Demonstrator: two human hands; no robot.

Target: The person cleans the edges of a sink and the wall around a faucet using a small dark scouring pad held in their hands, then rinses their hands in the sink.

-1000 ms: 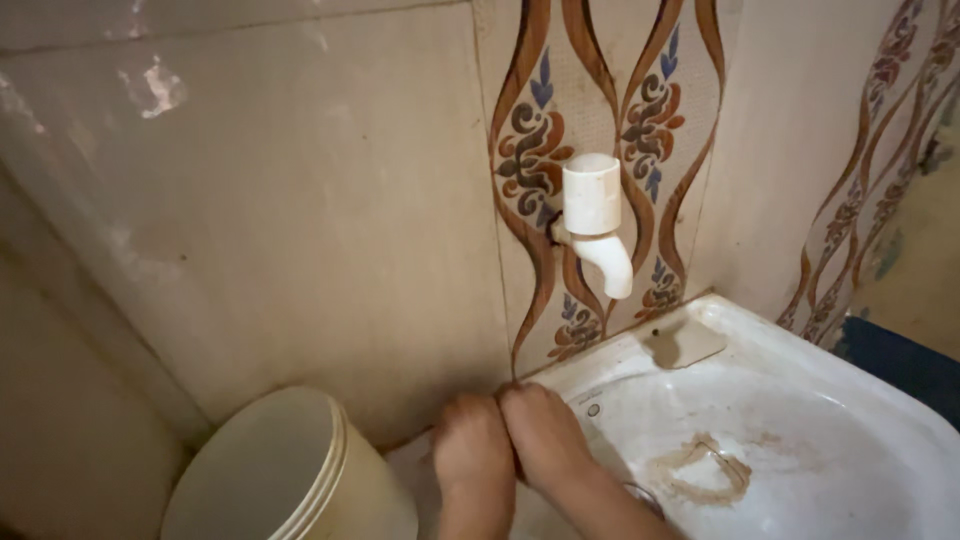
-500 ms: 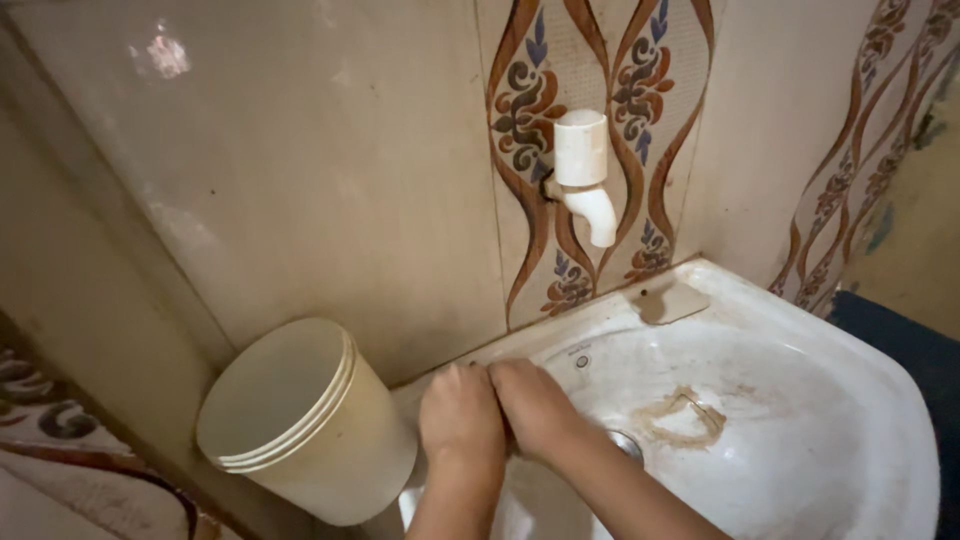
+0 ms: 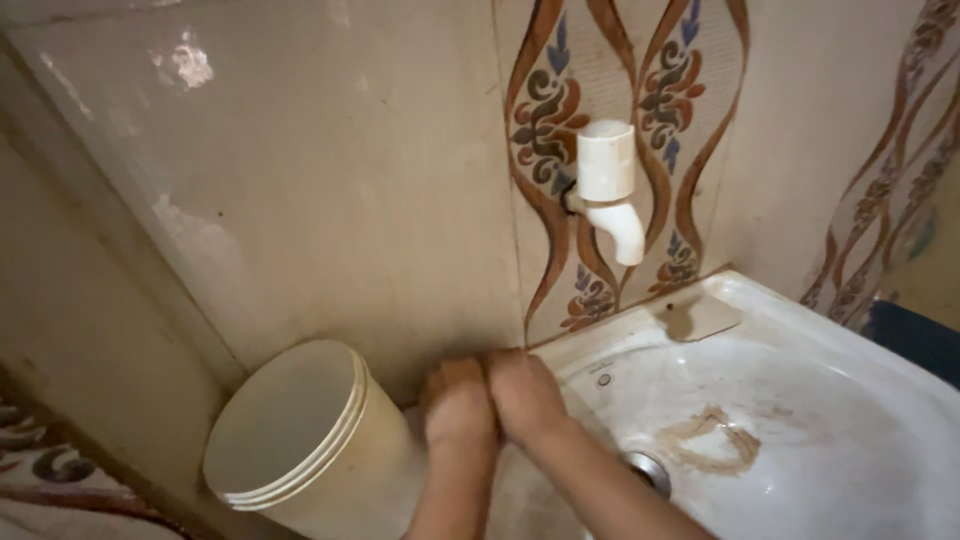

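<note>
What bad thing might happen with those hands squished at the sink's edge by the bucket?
The left hand sits close beside the cream bucket, so an elbow nudge might tip it. The right hand presses on the sink rim, which looks wet and stained; it may slip toward the drain.

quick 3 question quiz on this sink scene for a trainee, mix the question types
1. True or false: the left hand and right hand are pressed side by side at the back left rim of the white ceramic basin.
2. What stands left of the hands? A) cream round plastic bucket B) a green bottle C) a metal kettle
3. Fill in: the white plastic tap is mounted on the ___ above the basin.

Key: 1 true. 2 A. 3 patterned wall tile.
</note>
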